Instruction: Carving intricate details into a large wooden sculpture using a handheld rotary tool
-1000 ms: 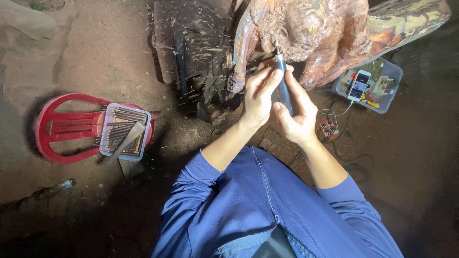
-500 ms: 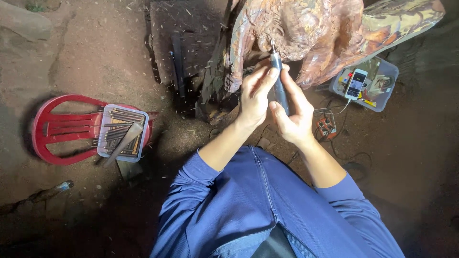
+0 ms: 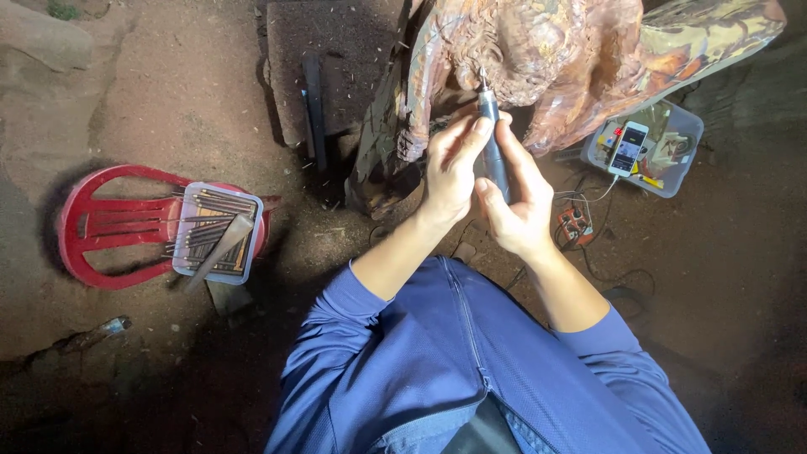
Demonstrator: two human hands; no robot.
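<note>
A reddish-brown carved wood sculpture (image 3: 546, 59) stands at the top of the view. Both my hands grip a slim grey rotary carving tool (image 3: 491, 139) whose tip touches the carving's lower edge. My left hand (image 3: 450, 168) wraps the tool from the left, fingers on its upper body. From the right and below, my right hand (image 3: 517, 206) holds its lower body. My blue sleeves (image 3: 437, 361) fill the bottom of the view.
A red plastic chair (image 3: 92, 227) lies on the dirt floor at left, bearing a tray of metal chisels (image 3: 214, 231). A clear tray with a phone (image 3: 629, 147) sits at right, cables (image 3: 588, 227) trailing nearby. A dark slab (image 3: 319, 59) lies behind.
My view has shifted slightly, so the chair and tray sit a little lower and to the right. Both hands stay on the tool against the carving.
</note>
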